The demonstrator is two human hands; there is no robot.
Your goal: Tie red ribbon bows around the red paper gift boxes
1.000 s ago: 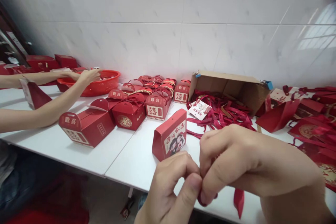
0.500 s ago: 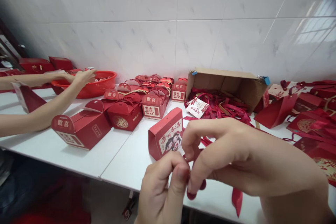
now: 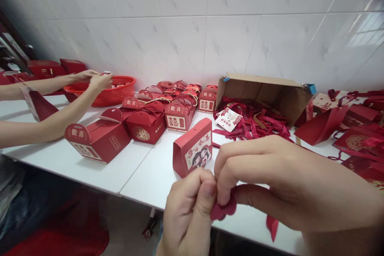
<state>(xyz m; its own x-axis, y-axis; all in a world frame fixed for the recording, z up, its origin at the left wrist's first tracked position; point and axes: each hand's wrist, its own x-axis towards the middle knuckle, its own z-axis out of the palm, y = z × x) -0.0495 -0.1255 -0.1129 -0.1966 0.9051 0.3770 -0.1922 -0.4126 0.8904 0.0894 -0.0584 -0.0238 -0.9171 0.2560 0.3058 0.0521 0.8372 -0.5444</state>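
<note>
Close to the camera, my left hand (image 3: 190,212) is closed in a pinch, thumb against bent forefinger. It grips a small dark-red piece with a scalloped edge (image 3: 224,209). My right hand (image 3: 270,176) comes in from the right, thumb and curled fingers closed on the same piece. The fingers hide most of it, so whether it is paper or ribbon is unclear. Just behind my hands a red gift box (image 3: 186,150) with a printed couple stands upright on the white table (image 3: 144,182). A red ribbon end (image 3: 272,227) hangs below my right hand.
A cardboard box (image 3: 264,82) on its side spills red ribbons (image 3: 258,126), with a white tag (image 3: 229,119) on them. Several red gift boxes (image 3: 99,138) stand left; red bags (image 3: 322,126) lie right. Another person's hands (image 3: 96,82) are over a red basin (image 3: 120,95).
My right fingers have closed in nearer to my left hand, and more of the scalloped red piece shows. The other person's hands have come together above the basin. The view has shifted slightly.
</note>
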